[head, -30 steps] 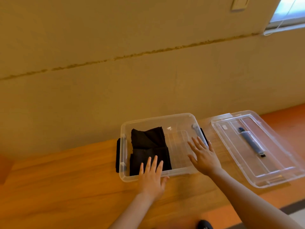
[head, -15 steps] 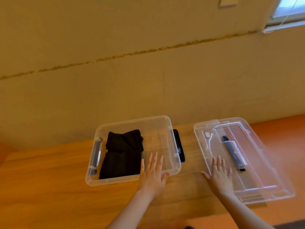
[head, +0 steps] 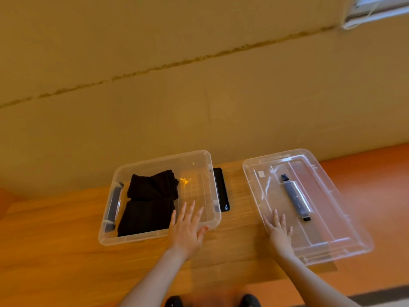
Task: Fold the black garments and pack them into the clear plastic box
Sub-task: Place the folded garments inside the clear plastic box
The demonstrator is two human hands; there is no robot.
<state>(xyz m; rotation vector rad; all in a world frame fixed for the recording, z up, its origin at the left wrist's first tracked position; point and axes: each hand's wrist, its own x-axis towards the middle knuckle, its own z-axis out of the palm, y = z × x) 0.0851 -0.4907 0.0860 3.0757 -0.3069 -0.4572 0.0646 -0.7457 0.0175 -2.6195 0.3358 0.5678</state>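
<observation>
garments (head: 150, 202), black and folded, lie in the clear plastic box's (head: 159, 237) left half; your left hand (head: 187, 229) rests flat on its near rim, your right hand (head: 277, 231) seemingly flat on the lid (head: 332, 196).

My arms were bare from the elbows down, with no sleeves, watch, rings or bracelets showing. My left hand (head: 185, 229) and right hand (head: 277, 231) had slim fingers and short, unpainted nails. Below my forearms, nearer me than the wooden table (head: 55, 251), the rounded toes of my black shoes (head: 173, 302) showed.
</observation>
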